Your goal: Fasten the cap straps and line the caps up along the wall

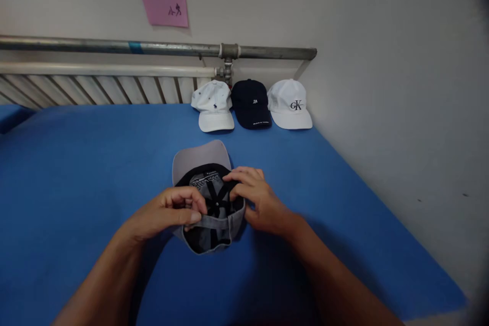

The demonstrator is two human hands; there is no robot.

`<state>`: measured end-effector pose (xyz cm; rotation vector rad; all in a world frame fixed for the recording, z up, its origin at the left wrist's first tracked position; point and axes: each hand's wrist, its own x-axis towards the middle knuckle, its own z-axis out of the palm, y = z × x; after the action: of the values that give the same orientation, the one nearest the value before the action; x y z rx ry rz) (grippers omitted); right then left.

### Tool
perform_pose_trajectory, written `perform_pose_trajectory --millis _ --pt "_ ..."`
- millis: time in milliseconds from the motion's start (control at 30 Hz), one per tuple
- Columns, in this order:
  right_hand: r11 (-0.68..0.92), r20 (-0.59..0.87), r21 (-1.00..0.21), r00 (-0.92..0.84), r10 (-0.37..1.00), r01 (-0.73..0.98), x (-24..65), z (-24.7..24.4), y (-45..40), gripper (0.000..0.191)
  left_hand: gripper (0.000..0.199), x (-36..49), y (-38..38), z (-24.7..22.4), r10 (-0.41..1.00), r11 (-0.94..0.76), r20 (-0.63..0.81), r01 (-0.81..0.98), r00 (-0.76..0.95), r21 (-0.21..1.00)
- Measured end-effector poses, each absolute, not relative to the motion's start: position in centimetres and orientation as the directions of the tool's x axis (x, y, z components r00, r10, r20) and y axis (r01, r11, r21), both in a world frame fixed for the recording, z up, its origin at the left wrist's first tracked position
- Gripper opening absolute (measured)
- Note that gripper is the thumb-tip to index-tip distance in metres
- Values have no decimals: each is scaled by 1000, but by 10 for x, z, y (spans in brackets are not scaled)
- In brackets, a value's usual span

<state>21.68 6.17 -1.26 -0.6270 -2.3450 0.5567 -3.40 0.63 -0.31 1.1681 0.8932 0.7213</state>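
A grey baseball cap (pixel 200 158) is held upside down over the blue surface, its brim pointing away from me and its dark lining and crossed seams showing. My left hand (pixel 178 209) pinches the back strap at the cap's left side, thumb outside and fingers inside. On the opposite side, my right hand (pixel 257 196) grips the cap's edge, with fingers reaching over the rim into the crown. Part of the right thumb is hidden behind the cap.
Along the back edge of the blue surface (pixel 95 153) stand a white cap (pixel 214 104), a dark navy cap (pixel 251 104) and another white cap (pixel 291 104). Behind them run a metal pipe (pixel 175 49) and a radiator (pixel 110 89). A wall (pixel 401 86) bounds the right side.
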Motion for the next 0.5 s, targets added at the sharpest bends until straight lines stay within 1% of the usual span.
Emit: perform_pose_trajectory --millis 67,133,233,300,400,500 --pt "802 488 -547 -688 537 238 216 -5 56 28 13 -33 7 -4 893 239 -193 -64 406 969" --pt "778 471 -608 -717 514 158 215 1 52 26 14 -33 7 -5 912 230 -177 -104 369 968" --pt "684 431 -728 -752 499 37 214 5 47 19 14 -32 9 -6 914 233 -173 -126 366 964" --pt "620 414 -784 -749 517 -5 212 5 45 15 13 -31 10 -7 907 243 -181 -121 379 963" --pt "561 375 -828 -725 578 19 212 3 44 8 14 -31 11 -6 896 241 -184 -94 404 966" --pt "508 301 -857 -713 634 90 213 2 43 8 18 -30 10 -4 879 242 -207 -28 429 970"
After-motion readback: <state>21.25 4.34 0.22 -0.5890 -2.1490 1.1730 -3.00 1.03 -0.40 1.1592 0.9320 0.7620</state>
